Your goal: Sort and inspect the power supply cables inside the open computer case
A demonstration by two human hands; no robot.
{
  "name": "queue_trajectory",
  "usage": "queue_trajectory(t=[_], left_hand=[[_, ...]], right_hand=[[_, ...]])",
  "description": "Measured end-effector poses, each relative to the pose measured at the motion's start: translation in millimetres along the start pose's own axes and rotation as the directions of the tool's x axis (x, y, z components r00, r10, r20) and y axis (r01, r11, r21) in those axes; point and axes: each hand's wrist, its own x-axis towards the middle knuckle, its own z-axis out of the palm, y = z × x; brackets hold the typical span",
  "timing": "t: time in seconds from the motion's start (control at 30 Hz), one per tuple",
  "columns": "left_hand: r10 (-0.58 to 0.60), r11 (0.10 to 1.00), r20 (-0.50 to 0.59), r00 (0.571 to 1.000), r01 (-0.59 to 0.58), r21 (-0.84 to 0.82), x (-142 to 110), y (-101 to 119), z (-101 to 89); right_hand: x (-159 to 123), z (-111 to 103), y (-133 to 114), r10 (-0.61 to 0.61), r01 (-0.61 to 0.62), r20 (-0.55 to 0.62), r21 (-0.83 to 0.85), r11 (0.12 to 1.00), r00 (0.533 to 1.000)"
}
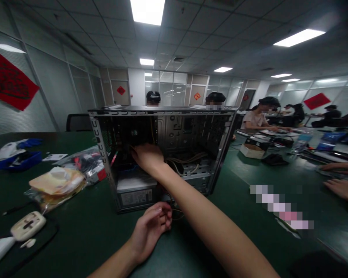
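Observation:
An open desktop computer case (178, 131) stands on the green table with its inside facing me. My right hand (147, 156) reaches into its left part, near a dark round part, likely a fan or cooler (134, 133). The fingers of that hand are lost in shadow, so their grip does not show. Below it sits the power supply (136, 197), with a label on its side. My left hand (153, 227) rests on the table in front of the case, fingers loosely curled and apart, nothing visible in them. A thin cable (178, 212) loops beside its fingertips.
At left lie a tissue pack (56, 181), a plastic bag of parts (88, 162), a blue tray (19, 160) and a white power strip (29, 226). A cardboard box (252, 150) stands at right. Another person's hands (343, 187) rest at the right edge; more people sit beyond.

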Motion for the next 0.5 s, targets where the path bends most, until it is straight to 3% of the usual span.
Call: queue_trajectory(t=[0.5], left_hand=[[0.027, 0.999, -0.051, 0.998, -0.026, 0.018, 0, -4, 0.4]], right_hand=[[5, 6, -15, 0.037, -0.035, -0.038, 0.056, 0.998, 0.999]])
